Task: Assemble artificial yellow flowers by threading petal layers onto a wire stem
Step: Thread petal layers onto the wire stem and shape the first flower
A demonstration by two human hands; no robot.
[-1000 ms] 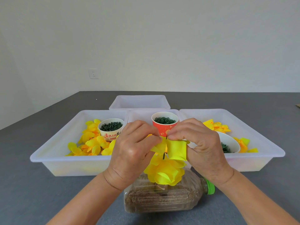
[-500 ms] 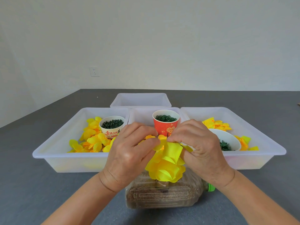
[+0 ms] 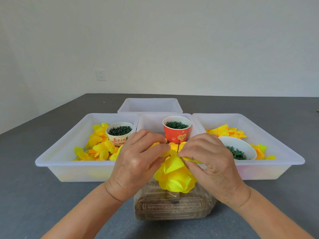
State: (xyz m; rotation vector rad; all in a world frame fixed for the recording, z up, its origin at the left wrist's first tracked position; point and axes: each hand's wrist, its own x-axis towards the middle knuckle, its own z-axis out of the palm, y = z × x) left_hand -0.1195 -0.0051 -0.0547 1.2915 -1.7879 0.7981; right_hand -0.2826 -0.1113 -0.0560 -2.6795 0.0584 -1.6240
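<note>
While both hands [image 3: 174,163] pinch – petal layer [image 3: 172,163], wire stem [image 3: 177,147]

Head view, single wide-angle camera: worn at head height, facing forward and slightly down across the dark grey counter [image 3: 43,195]. Near field, both hands close below centre; far field, the plain white wall [image 3: 172,40].

Red cup [image 3: 177,131] and trays [image 3: 57,153] crowd behind, bare table [image 3: 34,204] left
</note>
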